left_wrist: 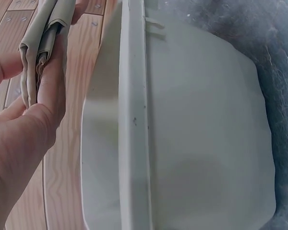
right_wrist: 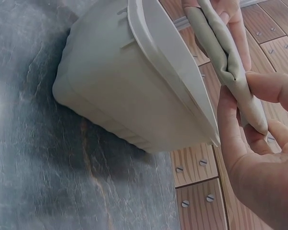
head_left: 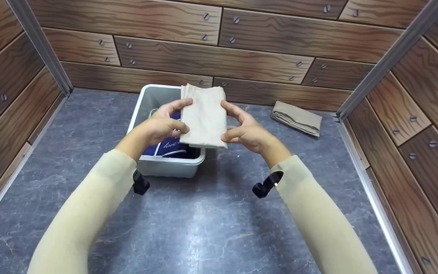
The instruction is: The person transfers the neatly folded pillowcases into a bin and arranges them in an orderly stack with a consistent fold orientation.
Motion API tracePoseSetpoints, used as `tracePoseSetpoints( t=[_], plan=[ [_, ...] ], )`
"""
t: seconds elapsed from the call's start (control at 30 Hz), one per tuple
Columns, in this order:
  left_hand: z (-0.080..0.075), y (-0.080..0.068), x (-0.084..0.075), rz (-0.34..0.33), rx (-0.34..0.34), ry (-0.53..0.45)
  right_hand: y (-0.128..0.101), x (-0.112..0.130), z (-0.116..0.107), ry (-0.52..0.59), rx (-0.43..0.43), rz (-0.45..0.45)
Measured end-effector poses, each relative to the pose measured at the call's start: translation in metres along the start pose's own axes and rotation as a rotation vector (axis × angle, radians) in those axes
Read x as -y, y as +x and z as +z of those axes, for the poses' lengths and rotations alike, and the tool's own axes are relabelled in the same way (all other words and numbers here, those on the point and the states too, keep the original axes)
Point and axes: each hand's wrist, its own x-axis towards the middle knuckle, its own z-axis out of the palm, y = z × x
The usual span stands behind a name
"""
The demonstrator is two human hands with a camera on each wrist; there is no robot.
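Both hands hold a folded cream cloth (head_left: 203,116) in the air, partly over the right side of a pale grey bin (head_left: 169,169). My left hand (head_left: 162,123) pinches the cloth's left edge between thumb and fingers. On the opposite edge, my right hand (head_left: 247,129) grips it the same way. Several stacked layers of the cloth (left_wrist: 36,62) show edge-on in the left wrist view. From the right wrist, the folded cloth (right_wrist: 225,52) looks like a thick flat bundle. Inside the bin lies a navy fabric item (head_left: 171,146) with white lettering, partly hidden by the cloth and left hand.
A folded tan cloth (head_left: 299,118) lies on the dark marbled surface (head_left: 203,228) at the back right. Wood-patterned panels (head_left: 165,53) enclose the back and both sides, with metal strips (head_left: 386,57) at the corners. The bin stands near the back panel.
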Motion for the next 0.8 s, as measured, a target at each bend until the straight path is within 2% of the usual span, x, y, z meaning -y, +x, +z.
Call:
tracePoseSetpoints(
  t=[0.53,0.8],
  plan=[
    [-0.015,-0.007,0.003,-0.002,0.017,0.009,0.007,-0.005,0.015,0.027,0.003,-0.005],
    [-0.021,-0.010,0.002,0.000,0.001,0.035,0.011,-0.006,0.021,0.033,0.002,0.000]
  ],
)
